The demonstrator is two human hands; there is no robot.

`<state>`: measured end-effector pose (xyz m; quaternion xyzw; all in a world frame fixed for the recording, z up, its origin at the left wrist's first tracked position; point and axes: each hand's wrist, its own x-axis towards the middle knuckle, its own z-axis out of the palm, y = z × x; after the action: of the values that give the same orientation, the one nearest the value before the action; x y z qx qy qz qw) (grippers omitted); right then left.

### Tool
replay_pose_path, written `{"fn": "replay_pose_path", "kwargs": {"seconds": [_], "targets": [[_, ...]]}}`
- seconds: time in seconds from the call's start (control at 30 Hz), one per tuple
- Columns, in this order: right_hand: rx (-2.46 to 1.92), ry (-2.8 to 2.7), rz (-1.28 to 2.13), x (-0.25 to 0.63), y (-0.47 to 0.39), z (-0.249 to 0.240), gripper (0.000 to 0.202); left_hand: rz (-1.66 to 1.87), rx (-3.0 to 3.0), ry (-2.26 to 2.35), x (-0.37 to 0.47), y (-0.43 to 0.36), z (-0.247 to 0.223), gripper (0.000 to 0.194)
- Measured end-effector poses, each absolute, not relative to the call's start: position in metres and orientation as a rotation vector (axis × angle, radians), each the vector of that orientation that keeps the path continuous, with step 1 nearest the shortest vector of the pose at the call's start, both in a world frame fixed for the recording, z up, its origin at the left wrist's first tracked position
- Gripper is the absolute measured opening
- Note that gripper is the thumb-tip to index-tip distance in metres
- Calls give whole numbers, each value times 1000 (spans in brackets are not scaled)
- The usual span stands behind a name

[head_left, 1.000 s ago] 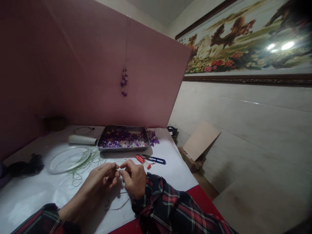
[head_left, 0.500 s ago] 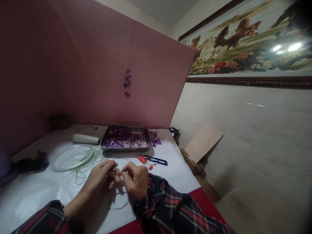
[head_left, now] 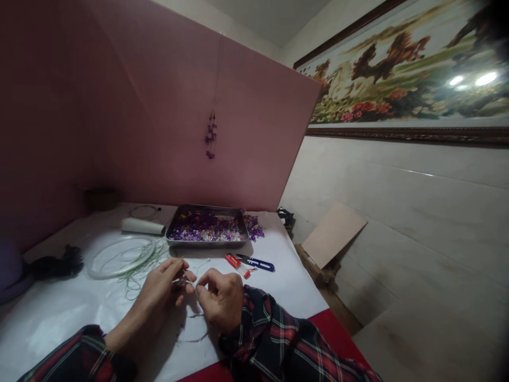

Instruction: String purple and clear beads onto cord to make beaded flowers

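Note:
Over the white-covered table (head_left: 290, 289), my left hand (head_left: 164, 285) pinches a thin pale cord (head_left: 187, 276) and has small clear beads near its fingers. Close beside it on the right, my right hand (head_left: 221, 298) is closed in a pinch on the same thin cord; the fine end is too small to make out. Beyond both hands stands a metal tray (head_left: 207, 244) of purple, clear and red beads. A red packet (head_left: 237, 265) and blue thread snips (head_left: 258, 262) lie right of my hands.
Green cord (head_left: 133, 273) and a clear ring-shaped coil (head_left: 95, 268) lie at left, with a white cone (head_left: 143, 227) behind. Purple beads (head_left: 254, 227) lie beside the tray. A purple bead strand (head_left: 210, 135) hangs against the pink panel (head_left: 159, 106).
The view has shifted slightly. My fingertips have moved a little apart, with the thin cord now showing more clearly between them.

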<state>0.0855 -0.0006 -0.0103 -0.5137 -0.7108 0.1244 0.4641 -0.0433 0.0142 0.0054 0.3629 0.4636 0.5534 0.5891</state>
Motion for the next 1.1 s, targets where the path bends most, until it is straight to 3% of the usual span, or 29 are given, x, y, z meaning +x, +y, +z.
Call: {"fn": "replay_pose_path", "kwargs": {"seconds": [0.8, 0.97, 1.1], "targets": [[-1233, -1756, 422, 82, -11, -13, 14, 1298, 813, 1143, -45, 19, 3, 21], [-1323, -1726, 336, 86, 0, -9, 23, 1192, 850, 1124, -46, 17, 5, 28], [-1437, -1692, 209, 92, 14, -8, 18, 1154, 827, 1052, -43, 11, 12, 29]]}}
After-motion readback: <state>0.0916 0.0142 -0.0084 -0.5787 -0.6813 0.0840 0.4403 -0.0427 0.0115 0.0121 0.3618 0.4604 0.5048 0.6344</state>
